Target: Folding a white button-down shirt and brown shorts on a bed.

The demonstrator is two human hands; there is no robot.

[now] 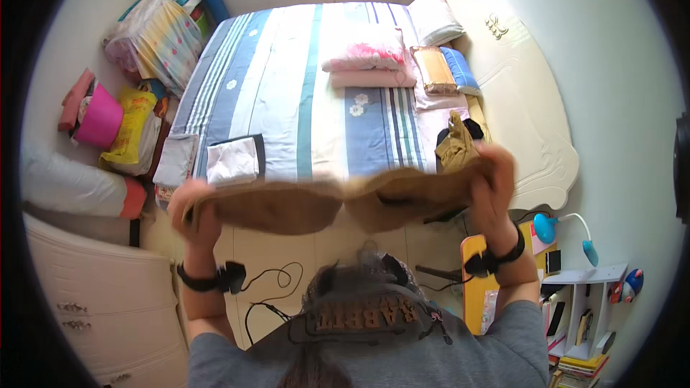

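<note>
A khaki-brown garment (284, 208) hangs stretched sideways between my hands, above the near edge of the bed. It is blurred, and I cannot tell its exact kind; two wide flaps meet near its middle. My left hand (195, 217) is closed round its left end, and my right hand (496, 185) grips the right end. Just beyond my right hand, a crumpled khaki cloth (456, 145) lies on the bed over something black. Beyond my left hand are a folded white garment (233, 160) and a folded pale grey one (176, 159).
The bed (284, 93) has a striped sheet, a pink folded quilt (370, 57), pillows and a cream headboard (514, 86). At left stand a pink bucket (99, 116), a yellow bag (131, 123) and a pale dresser (108, 294). A blue lamp (545, 228) and shelf (586, 309) are at right.
</note>
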